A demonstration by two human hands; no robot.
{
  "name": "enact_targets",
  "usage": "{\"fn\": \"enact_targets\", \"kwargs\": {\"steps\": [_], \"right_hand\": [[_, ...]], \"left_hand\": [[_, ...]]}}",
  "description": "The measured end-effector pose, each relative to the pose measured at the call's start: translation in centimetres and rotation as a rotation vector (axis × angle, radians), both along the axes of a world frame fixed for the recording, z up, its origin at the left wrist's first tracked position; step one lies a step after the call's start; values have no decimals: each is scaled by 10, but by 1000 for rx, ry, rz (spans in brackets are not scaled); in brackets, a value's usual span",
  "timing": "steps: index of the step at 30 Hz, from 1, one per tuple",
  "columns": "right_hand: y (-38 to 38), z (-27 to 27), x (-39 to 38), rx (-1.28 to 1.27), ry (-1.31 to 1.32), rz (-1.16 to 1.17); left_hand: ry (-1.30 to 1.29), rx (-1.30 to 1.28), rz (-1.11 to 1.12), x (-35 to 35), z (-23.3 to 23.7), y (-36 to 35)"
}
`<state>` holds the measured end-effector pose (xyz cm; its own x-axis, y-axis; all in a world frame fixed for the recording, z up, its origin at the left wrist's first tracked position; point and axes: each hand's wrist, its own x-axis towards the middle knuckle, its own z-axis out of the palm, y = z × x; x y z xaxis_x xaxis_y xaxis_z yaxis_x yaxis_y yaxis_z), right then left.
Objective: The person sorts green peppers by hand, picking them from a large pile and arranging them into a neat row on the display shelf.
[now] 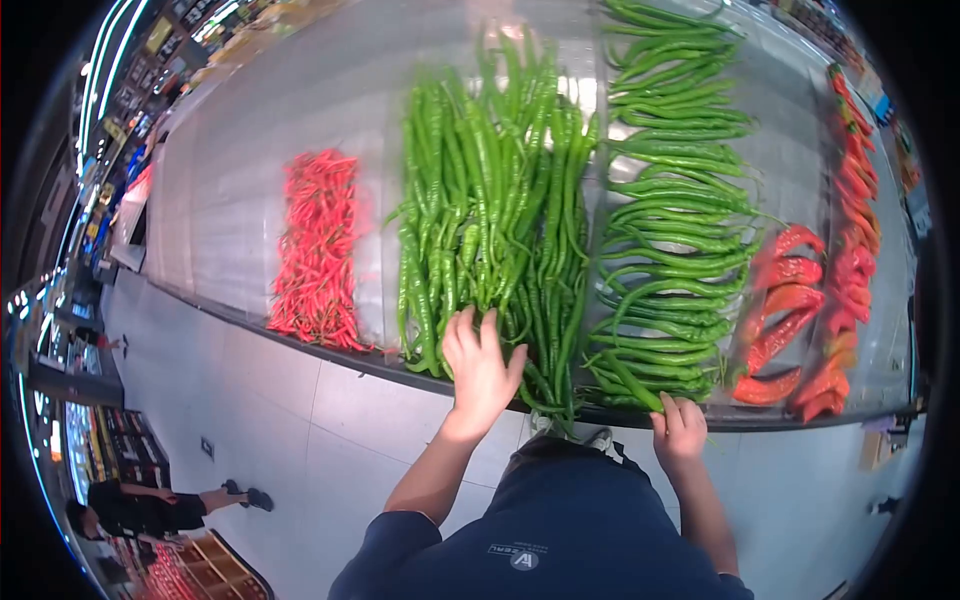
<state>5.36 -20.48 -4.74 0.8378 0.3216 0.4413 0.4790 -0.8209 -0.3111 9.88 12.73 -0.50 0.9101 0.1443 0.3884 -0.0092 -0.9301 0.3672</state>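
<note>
- Supermarket display shelf (250, 180) carries small red chilies (318, 250) well left of both hands.
- Left hand (482, 368) lies open, fingers spread, on the near end of the thin green chilies (500, 200).
- Right hand (680, 432) is closed around one long green chili (632, 380) at the shelf's front edge.

left hand (482, 365) spread flat, right hand (678, 432) curled closed (both reaching forward).

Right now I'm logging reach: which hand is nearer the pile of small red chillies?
Left. The left hand rests on the middle green peppers, right of the red chillies; the right hand grips a pepper farther right.
</note>
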Motion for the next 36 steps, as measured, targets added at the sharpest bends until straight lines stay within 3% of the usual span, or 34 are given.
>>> {"fn": "enact_targets", "kwargs": {"steps": [9, 22, 24, 26, 29, 32, 36], "right_hand": [[16, -9, 3, -109, -130, -98], [12, -17, 4, -154, -112, -109], [11, -20, 5, -152, -117, -87], [10, -21, 5, -147, -132, -92], [7, -28, 7, -141, -179, -87], [7, -28, 8, -122, -178, -71], [7, -29, 7, -109, -162, -65]], "left_hand": [[243, -16, -38, -2, -16, -19], [264, -38, 27, 0, -30, -37], [151, -130, -10, -4, -32, -35], [150, -119, 13, -20, -22, -32], [-112, -197, -61, -53, -17, -26], [-19, -362, -83, -97, -28, -18], [119, -302, -139, -145, -42, -17]]}}
